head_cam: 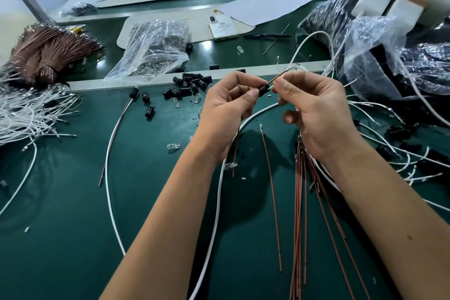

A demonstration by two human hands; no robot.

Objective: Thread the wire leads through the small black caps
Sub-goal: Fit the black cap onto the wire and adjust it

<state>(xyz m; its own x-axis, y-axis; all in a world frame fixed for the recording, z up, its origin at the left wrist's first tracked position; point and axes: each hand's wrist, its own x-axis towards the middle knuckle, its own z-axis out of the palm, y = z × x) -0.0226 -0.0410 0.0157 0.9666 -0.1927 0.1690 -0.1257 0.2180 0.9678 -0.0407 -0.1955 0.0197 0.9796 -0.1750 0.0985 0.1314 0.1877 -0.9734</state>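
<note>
- The green surface point(73, 214) fills the head view, with a pale strip running across it just behind the hands.
- Crinkled plastic bags of dark parts point(394, 61) are heaped at the right edge, white wires spilling from under them.
- A bundle of brown wires point(48, 53) lies at the far left, with a spread of loose white wires point(26, 117) just in front of it.
- A clear zip bag point(153, 48) of small parts sits behind the pale strip, near a white phone point(222, 27) and a black pen point(266, 36).
- A long white wire point(216, 207) curves from the bottom edge up under the left forearm and on toward the hands.
- A fan of brown leads point(300, 226) lies on the surface below the right wrist; one single lead lies apart to its left.
- The left hand point(226, 114) is raised above the surface, thumb and forefinger pinching a small black cap point(264, 90).
- The right hand point(321, 114) is held just beside it, its fingers curled and pinching a brown wire lead point(277, 78) right at the cap; the lead's metal tip points up and away to the right.
- The lead meets the cap's end; whether it passes all the way through I cannot tell.
- A loose pile of black caps point(190, 84) lies along the pale strip, left of the hands.
- Small clear bulbs point(174, 146) are scattered on the surface near the left wrist.
</note>
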